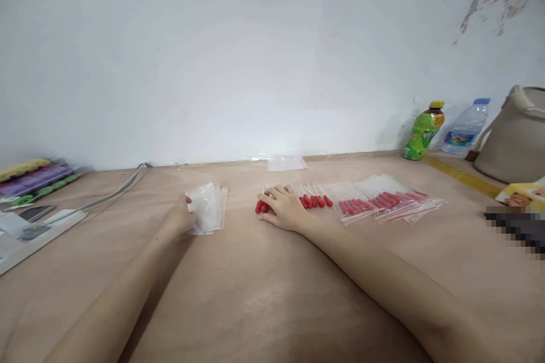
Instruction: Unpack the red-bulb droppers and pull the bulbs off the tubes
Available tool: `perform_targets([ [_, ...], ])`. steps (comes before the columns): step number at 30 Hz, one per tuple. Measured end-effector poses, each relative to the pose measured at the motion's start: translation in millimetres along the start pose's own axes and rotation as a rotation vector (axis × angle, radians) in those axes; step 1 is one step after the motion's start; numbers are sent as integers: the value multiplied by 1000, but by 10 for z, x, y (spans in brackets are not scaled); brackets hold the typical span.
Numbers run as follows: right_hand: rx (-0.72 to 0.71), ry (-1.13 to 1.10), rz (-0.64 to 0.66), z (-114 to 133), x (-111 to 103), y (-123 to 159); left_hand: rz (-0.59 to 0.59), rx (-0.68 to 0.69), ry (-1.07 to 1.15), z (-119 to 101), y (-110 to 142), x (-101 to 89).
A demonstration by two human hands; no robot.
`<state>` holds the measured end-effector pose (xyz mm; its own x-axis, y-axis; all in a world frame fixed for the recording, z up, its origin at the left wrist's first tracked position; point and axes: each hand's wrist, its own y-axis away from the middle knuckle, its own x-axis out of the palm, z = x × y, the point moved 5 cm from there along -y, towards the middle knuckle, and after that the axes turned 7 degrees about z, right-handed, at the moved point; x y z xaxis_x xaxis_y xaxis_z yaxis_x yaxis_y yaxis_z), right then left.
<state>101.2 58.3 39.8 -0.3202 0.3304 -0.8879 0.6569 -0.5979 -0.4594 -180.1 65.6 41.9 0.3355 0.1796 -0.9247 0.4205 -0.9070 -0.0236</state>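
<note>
My left hand (181, 218) is at the left edge of a small pile of clear plastic bags (208, 209), its fingers closed on the edge of a bag. Over a row of thin white sticks with red tips, my right hand (284, 207) lies palm down with its fingers spread. Red tips (261, 207) show at its left, and more red-tipped sticks (315, 201) lie to its right. Part of the row is hidden under the hand. Farther right, filled clear bags (355, 206) with several red-tipped sticks in each overlap one another.
Near the wall lies a flat clear bag (286, 163). A green drink bottle (423, 130), a clear water bottle (465, 127) and a beige bucket-shaped bag (513, 136) stand at right. At left are a grey cable (113, 195), a phone (37, 213) and colourful packs (36, 181).
</note>
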Motion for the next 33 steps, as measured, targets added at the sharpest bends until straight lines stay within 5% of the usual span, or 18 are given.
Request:
perform_targets([
  [7,111,-52,-226,-68,-196,389,-212,166,-377,-230,250,-91],
  [11,159,6,-306,-203,-398,772,-396,413,-385,-547,454,-122],
  [15,252,119,-317,-505,-582,1130,-239,793,-98,-938,654,80],
  [17,326,173,-302,-685,-646,1266,-124,865,-21,-1100,706,217],
  [21,476,217,-215,-980,-697,1431,51,879,74,-1331,710,411],
  [26,452,159,-22,-1083,-627,1470,257,986,88,-1434,693,528],
  [33,483,131,68,-1100,-548,1503,235,919,206,-1236,596,569],
])
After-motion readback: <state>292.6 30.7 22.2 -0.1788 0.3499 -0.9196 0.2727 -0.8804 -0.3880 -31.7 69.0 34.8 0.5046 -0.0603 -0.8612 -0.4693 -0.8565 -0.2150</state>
